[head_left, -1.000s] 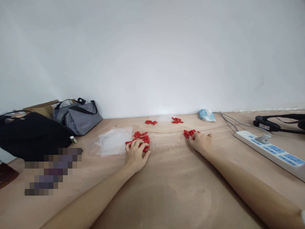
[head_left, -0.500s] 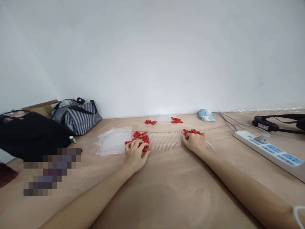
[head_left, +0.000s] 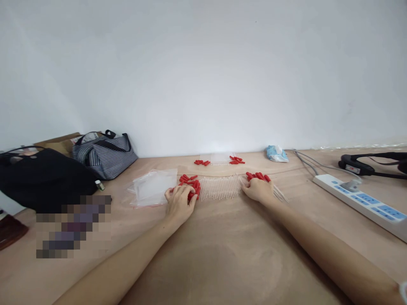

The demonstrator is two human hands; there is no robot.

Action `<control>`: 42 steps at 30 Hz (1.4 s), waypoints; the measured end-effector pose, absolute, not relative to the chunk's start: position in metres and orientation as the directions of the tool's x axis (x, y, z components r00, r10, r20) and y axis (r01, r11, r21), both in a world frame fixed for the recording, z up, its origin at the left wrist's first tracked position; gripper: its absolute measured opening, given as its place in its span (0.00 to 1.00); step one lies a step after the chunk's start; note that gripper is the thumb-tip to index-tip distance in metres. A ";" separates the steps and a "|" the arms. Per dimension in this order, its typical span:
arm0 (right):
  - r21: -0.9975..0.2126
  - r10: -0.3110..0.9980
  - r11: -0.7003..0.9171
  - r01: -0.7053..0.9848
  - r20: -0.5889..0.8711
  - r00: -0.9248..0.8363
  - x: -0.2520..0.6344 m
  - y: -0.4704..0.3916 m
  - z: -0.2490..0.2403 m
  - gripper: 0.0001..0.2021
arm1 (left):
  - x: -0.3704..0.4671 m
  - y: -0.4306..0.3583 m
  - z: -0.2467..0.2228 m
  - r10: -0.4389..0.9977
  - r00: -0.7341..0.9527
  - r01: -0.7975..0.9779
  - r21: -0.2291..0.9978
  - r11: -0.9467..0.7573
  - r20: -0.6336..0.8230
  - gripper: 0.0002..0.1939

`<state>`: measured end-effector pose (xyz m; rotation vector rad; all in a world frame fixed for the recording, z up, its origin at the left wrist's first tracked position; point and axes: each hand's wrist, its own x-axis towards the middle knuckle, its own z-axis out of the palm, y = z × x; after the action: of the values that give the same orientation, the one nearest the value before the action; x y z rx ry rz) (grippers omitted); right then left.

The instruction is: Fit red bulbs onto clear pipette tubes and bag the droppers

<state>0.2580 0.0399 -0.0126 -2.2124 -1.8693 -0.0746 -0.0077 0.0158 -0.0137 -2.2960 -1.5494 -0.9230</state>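
Observation:
Curled fingers of my left hand [head_left: 180, 202] cup a pile of small red peg-like pieces [head_left: 194, 187]. The pieces show above the fingers and beside the thumb. My right hand [head_left: 259, 190] is bent over the right end of a row of thin white sticks [head_left: 220, 187] lying side by side on clear plastic. More red pieces [head_left: 258, 176] stick out just beyond its knuckles. Its fingertips are mostly hidden, so what it pinches is unclear. A few loose sticks [head_left: 281, 194] lie to the right of that hand.
Clear plastic bags [head_left: 152, 189] lie left of the pile. Farther back is another bag of sticks [head_left: 220, 159] with red pieces at both ends. Black [head_left: 47, 178] and striped bags [head_left: 104, 154] stand left. A tissue pack [head_left: 276, 153], power strip [head_left: 359, 198] and black headset [head_left: 356, 164] lie right.
My left fingers have drawn in closer around the red pieces, and the pile is more gathered toward the sticks. My right hand has barely moved. The view shifts slightly.

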 end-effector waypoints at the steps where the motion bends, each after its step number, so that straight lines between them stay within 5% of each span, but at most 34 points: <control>1: -0.163 0.962 -0.148 0.975 0.205 0.180 0.258 0.040 -0.013 0.14 | -0.008 0.016 -0.014 0.755 0.245 0.892 0.165 -0.422 0.608 0.02; 5: -0.219 0.928 -0.113 0.969 0.324 0.182 0.254 0.035 -0.014 0.13 | -0.008 0.015 -0.010 0.731 0.226 0.877 0.191 -0.440 0.645 0.04; 10: -0.324 0.820 0.337 0.884 0.563 -0.106 0.242 0.017 -0.021 0.09 | -0.003 0.006 -0.007 0.665 0.340 0.719 0.272 -0.640 0.665 0.05; 16: -0.220 0.666 0.653 0.725 0.623 -0.411 0.232 -0.007 -0.030 0.09 | 0.004 -0.010 -0.011 0.635 0.581 0.531 0.354 -0.770 0.509 0.09; 22: -0.151 0.627 0.714 0.684 0.573 -0.527 0.230 -0.015 -0.030 0.15 | 0.008 -0.009 -0.013 0.697 0.599 0.589 0.373 -0.717 0.394 0.11; 42: -0.230 0.599 0.750 0.621 0.634 -0.488 0.221 -0.020 -0.029 0.10 | 0.012 -0.009 -0.012 0.693 0.522 0.617 0.341 -0.709 0.497 0.05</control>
<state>0.2209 -0.0199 -0.0286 -0.9106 -2.2216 -0.0379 0.0124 -0.0094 -0.0124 -2.8458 -1.2305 -1.0194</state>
